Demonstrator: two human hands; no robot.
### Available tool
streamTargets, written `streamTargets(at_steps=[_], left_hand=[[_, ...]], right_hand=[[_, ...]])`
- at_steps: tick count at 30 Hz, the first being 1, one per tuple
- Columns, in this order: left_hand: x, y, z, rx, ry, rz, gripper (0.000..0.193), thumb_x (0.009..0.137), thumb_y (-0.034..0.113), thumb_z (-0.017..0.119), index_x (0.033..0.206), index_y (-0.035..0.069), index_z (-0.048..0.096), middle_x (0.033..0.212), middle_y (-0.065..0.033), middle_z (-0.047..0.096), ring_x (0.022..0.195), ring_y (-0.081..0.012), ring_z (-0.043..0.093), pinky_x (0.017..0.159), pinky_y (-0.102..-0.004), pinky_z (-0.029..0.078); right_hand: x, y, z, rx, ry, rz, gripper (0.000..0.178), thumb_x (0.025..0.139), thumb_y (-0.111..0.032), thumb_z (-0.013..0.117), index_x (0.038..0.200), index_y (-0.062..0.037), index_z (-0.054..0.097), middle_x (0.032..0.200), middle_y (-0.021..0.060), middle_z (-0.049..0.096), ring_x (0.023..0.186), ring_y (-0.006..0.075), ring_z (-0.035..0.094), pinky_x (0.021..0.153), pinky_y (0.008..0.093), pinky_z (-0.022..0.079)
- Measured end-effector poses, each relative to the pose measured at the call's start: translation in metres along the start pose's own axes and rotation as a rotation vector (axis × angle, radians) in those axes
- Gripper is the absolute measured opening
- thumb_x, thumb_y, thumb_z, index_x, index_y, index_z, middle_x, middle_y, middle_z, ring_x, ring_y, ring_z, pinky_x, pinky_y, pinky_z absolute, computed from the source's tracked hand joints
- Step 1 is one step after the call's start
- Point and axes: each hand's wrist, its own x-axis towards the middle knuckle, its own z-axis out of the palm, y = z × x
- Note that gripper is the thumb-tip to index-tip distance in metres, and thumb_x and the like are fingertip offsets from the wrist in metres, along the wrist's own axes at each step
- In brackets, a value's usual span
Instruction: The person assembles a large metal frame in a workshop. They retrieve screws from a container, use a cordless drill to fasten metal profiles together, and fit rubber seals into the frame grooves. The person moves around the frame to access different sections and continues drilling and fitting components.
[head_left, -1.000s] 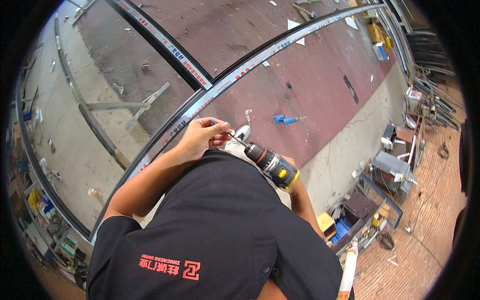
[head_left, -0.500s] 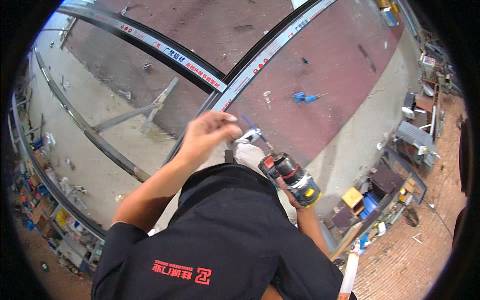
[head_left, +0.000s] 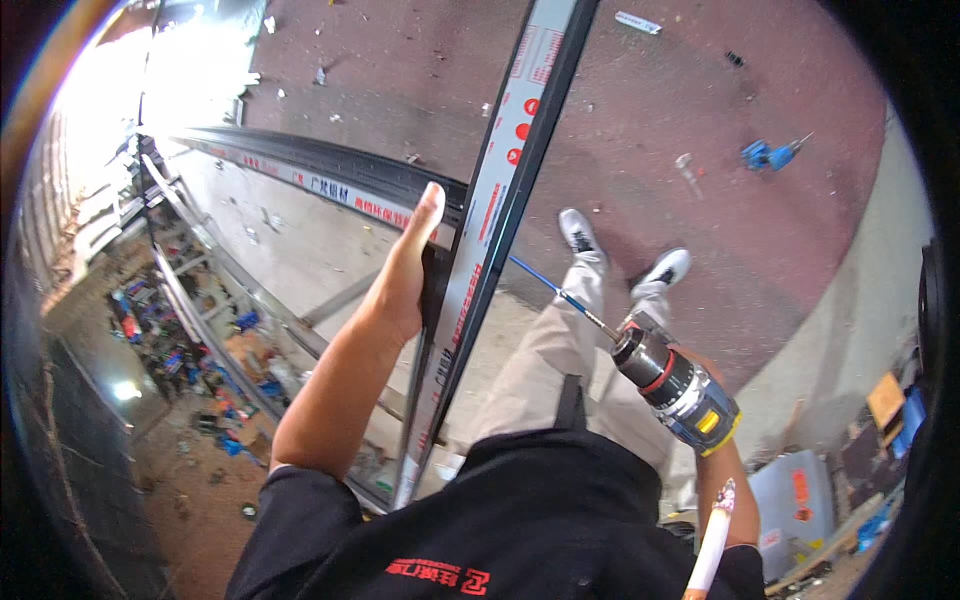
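My left hand (head_left: 402, 285) is at the corner where two black profiles with printed protective film meet. Its thumb side points upward, and the other fingers are mostly hidden behind the upright profile (head_left: 480, 225), which it appears to grip. My right hand (head_left: 700, 362) is wrapped round the handle of a cordless drill (head_left: 668, 385), largely hidden behind the tool's body. A long thin bit with a blue end (head_left: 545, 279) sticks out of the chuck toward the upright profile. The crossing profile (head_left: 310, 172) runs off to the far left.
A blue power tool (head_left: 770, 155) lies on the dark red floor ahead, beyond my white shoes (head_left: 664, 268). Long metal bars (head_left: 240, 285) stretch along the left, with scattered clutter behind. A grey box (head_left: 795, 505) stands at the lower right. A cigarette (head_left: 710, 545) juts up at the lower edge.
My left hand has gone from mid-air in front of my body to the profile corner. The drill has stayed in my right hand. The view has swung, bringing the frame closer.
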Motion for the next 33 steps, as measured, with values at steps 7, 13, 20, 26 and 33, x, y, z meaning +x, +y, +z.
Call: streamTargets(at_steps=[7, 13, 20, 26, 33], left_hand=[[0.001, 0.001, 0.008, 0.013, 0.084, 0.071, 0.056, 0.094, 0.056, 0.050, 0.110, 0.005, 0.065, 0.092, -0.0089, 0.072, 0.076, -0.0203, 0.070, 0.067, -0.0325, 0.058], [0.012, 0.002, 0.003, 0.025, 0.073, 0.122, 0.068, 0.089, 0.062, 0.047, 0.119, 0.002, 0.060, 0.101, -0.0187, 0.069, 0.088, -0.0366, 0.070, 0.083, -0.0553, 0.058], [0.013, 0.000, -0.006, 0.041, 0.107, 0.139, 0.073, 0.086, 0.068, 0.048, 0.115, 0.002, 0.062, 0.098, -0.0184, 0.069, 0.086, -0.0359, 0.070, 0.083, -0.0532, 0.057], [0.015, 0.000, -0.007, 0.022, 0.154, 0.128, 0.075, 0.086, 0.069, 0.045, 0.115, 0.002, 0.062, 0.098, -0.0189, 0.069, 0.086, -0.0358, 0.070, 0.082, -0.0527, 0.058], [0.012, -0.004, -0.007, 0.017, 0.133, 0.134, 0.073, 0.088, 0.065, 0.045, 0.121, 0.002, 0.060, 0.106, -0.0187, 0.068, 0.092, -0.0348, 0.069, 0.082, -0.0520, 0.058]], right_hand=[[0.044, 0.026, 0.000, -0.054, -0.232, -0.342, 0.029, 0.076, -0.014, 0.073, 0.102, -0.0032, 0.067, 0.087, 0.0091, 0.067, 0.077, 0.0249, 0.067, 0.073, 0.0326, 0.053], [0.056, 0.030, 0.003, 0.180, -0.338, -0.046, 0.036, 0.074, -0.014, 0.079, 0.105, 0.0003, 0.066, 0.088, 0.0087, 0.067, 0.084, 0.0173, 0.067, 0.080, 0.0313, 0.052], [0.060, 0.053, 0.009, 0.426, -0.477, -0.126, 0.070, 0.064, -0.017, 0.090, 0.124, -0.0006, 0.058, 0.116, 0.0133, 0.065, 0.115, 0.0201, 0.062, 0.105, 0.0352, 0.044], [0.056, 0.044, 0.012, 0.409, -0.329, -0.064, 0.050, 0.065, -0.019, 0.087, 0.108, -0.0018, 0.068, 0.099, 0.0107, 0.070, 0.102, 0.0201, 0.067, 0.097, 0.0314, 0.047], [0.064, 0.022, 0.007, 0.193, -0.377, -0.050, 0.032, 0.071, -0.021, 0.078, 0.097, -0.0033, 0.069, 0.084, 0.0088, 0.069, 0.076, 0.0175, 0.067, 0.072, 0.0310, 0.051]])
